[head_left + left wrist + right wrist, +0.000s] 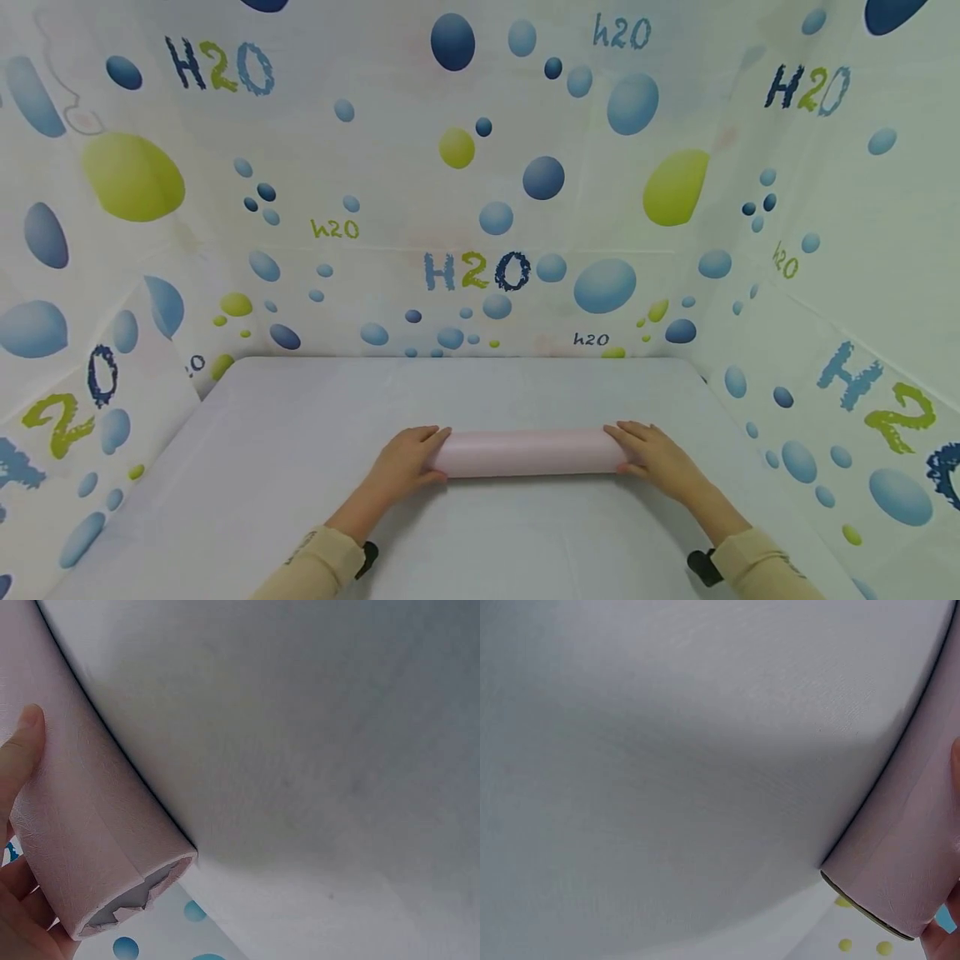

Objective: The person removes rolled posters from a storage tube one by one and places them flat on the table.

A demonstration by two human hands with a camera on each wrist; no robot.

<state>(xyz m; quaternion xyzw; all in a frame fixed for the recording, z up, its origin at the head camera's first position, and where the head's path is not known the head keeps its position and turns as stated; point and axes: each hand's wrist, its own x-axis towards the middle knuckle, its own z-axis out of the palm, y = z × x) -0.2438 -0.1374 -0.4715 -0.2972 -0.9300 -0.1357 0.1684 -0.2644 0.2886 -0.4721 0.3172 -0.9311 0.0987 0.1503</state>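
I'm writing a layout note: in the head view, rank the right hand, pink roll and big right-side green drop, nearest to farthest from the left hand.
1. Pink roll: touching the left hand.
2. Right hand: at the roll's right end.
3. Green drop: upper right, backdrop.

The head view looks forward and down across the worktop (525, 533) to the patterned backdrop (405, 167), from farther back, the pink cylinder (528, 454) low in the centre. The left wrist view sits close, showing the cylinder's end at lower left; the right wrist view, also close, shows the opposite end at lower right. All three share cylinder and worktop.
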